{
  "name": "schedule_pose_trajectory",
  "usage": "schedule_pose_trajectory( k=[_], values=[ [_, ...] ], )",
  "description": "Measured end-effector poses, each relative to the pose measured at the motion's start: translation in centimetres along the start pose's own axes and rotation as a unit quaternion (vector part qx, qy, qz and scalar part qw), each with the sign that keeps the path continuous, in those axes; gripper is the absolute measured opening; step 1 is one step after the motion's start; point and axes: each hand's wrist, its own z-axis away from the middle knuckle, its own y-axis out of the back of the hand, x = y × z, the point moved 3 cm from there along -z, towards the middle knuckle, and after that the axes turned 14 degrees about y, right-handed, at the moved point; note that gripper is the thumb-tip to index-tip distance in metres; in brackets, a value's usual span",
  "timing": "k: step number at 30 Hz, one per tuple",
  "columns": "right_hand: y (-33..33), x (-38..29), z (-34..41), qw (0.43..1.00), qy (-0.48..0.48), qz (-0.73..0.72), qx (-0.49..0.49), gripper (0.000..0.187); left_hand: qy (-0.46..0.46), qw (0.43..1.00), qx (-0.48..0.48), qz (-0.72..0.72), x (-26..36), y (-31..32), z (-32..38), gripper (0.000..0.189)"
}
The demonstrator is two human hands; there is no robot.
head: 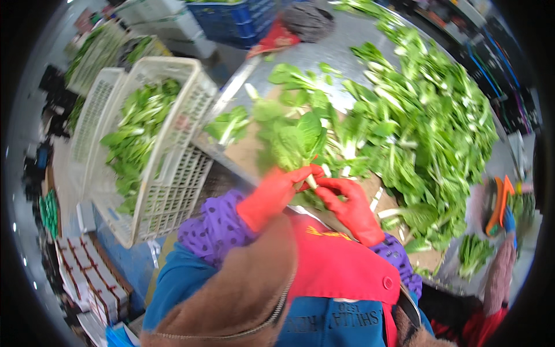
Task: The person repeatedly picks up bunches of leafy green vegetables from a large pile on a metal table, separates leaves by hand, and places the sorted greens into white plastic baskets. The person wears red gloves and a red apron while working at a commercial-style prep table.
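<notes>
My left hand [277, 191], in a red rubber glove, grips a leafy green head [299, 139] near its base, above a brown board on the metal table [347, 26]. My right hand [349, 208], gloved alike, has its fingertips at the white stem end of that head; whether it holds a small tool is hidden. Loose leaves and cut stems [376, 198] lie around both hands. A large heap of leafy greens [425, 126] spreads to the right. One separate bunch [230, 126] lies at the board's left edge.
A white plastic crate [173, 126] partly filled with greens stands left of the table, with more crates behind. A blue crate [234, 21] and a grey cloth [308, 21] are at the top. At the right, a co-worker's blue-gloved hand [509, 221] is near an orange object [498, 206].
</notes>
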Motion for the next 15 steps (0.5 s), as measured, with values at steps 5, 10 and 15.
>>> schedule_pose_trajectory(
  k=[5,10,15],
  values=[
    [0.8,-0.6,-0.1,0.999,-0.036,-0.014,0.026,0.026,0.032,0.995,0.043,0.083,1.5,3.1,1.0,0.051],
    [-0.5,0.0,0.6,0.997,0.026,0.061,-0.048,0.03,-0.059,0.933,0.056,0.351,1.4,6.8,0.2,0.041],
    [3.4,3.8,2.1,0.959,0.11,0.248,0.084,0.039,-0.249,0.873,0.112,0.404,5.5,26.8,6.8,0.037]
  ],
)
